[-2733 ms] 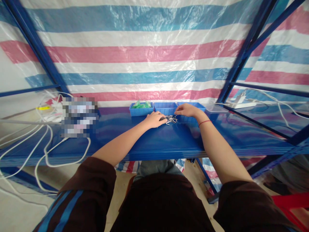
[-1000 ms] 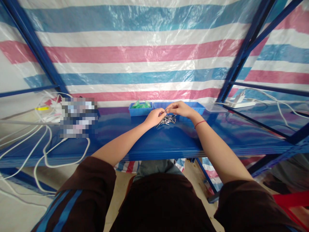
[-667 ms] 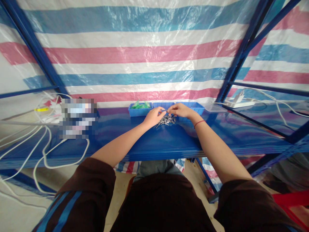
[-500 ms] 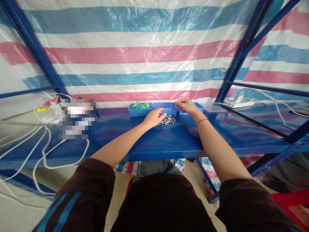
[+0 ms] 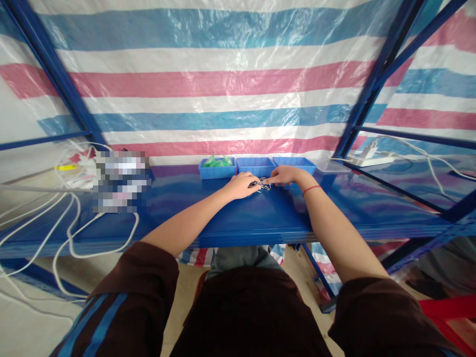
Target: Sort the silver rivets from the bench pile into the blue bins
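Note:
A small heap of slim, shiny metal pins [image 5: 265, 186] lies on the blue metal tabletop; their exact kind is too small to tell. My left hand [image 5: 242, 186] rests at the left side of the heap, thumb and fingers apart around some pins. From the right, my right hand [image 5: 286, 174] reaches in with its index finger stretched onto the pins and the other fingers curled. Behind the hands stand three blue bins in a row: the left bin [image 5: 217, 172] with green plastic-looking pieces [image 5: 218, 161], the middle bin [image 5: 255, 164] and the right bin [image 5: 297, 162].
A blurred-out object [image 5: 121, 181] and white cables [image 5: 74, 223] occupy the table's left side. A clear plastic lid or tray [image 5: 332, 166] lies right of the bins, with a white power strip [image 5: 374, 158] beyond the blue frame post [image 5: 366, 89]. Striped sheeting [image 5: 223, 84] hangs behind.
My right hand has come down from above the middle and right bins to the heap. My left hand has shifted slightly onto the heap, its fingers now lower over the pins.

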The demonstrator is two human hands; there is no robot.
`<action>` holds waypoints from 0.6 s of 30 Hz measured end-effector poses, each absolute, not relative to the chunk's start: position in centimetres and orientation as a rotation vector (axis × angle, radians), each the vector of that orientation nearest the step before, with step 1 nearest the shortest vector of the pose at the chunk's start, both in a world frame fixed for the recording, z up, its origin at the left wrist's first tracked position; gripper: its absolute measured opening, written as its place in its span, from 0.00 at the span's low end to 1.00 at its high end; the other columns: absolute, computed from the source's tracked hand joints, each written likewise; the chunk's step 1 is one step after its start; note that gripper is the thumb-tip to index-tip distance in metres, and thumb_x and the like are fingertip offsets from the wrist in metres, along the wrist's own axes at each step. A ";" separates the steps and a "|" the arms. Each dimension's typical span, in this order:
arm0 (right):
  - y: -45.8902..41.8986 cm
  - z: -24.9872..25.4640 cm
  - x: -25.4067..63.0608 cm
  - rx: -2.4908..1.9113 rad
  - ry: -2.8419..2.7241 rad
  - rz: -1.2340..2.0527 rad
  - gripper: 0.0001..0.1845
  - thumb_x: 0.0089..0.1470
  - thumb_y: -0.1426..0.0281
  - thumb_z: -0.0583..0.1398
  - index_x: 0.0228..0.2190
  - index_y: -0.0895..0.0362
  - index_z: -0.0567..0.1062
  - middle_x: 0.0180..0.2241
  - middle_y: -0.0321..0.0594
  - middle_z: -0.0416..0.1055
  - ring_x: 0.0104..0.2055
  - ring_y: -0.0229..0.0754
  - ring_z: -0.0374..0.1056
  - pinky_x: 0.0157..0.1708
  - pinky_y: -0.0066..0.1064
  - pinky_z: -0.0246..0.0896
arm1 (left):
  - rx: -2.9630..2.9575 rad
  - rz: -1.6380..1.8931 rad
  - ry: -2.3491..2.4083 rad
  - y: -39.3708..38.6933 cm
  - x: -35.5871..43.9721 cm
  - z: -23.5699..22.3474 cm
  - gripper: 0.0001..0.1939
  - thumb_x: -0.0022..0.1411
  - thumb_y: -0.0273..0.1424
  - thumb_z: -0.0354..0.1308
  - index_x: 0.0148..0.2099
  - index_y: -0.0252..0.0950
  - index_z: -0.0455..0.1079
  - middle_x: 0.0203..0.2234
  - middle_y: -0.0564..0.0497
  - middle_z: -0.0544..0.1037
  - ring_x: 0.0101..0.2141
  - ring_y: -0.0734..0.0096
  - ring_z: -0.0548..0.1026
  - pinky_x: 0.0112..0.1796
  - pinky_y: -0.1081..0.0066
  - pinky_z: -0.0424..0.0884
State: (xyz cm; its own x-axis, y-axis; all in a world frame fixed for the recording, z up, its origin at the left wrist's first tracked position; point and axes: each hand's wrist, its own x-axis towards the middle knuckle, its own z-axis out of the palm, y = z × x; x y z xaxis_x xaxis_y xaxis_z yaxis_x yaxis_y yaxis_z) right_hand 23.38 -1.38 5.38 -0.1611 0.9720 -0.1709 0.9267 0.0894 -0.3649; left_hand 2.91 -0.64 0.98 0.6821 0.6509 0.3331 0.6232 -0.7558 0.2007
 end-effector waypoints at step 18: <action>-0.8 4.5 21.8 -1.631 -2.292 0.431 0.04 0.44 0.73 0.57 0.24 0.59 0.72 0.20 0.37 0.70 0.25 0.37 0.65 0.27 0.26 0.57 | 2.827 0.628 0.986 0.0 2.8 0.2 0.15 0.63 0.38 0.52 0.48 0.41 0.73 0.46 0.47 0.73 0.48 0.61 0.71 0.52 0.61 0.65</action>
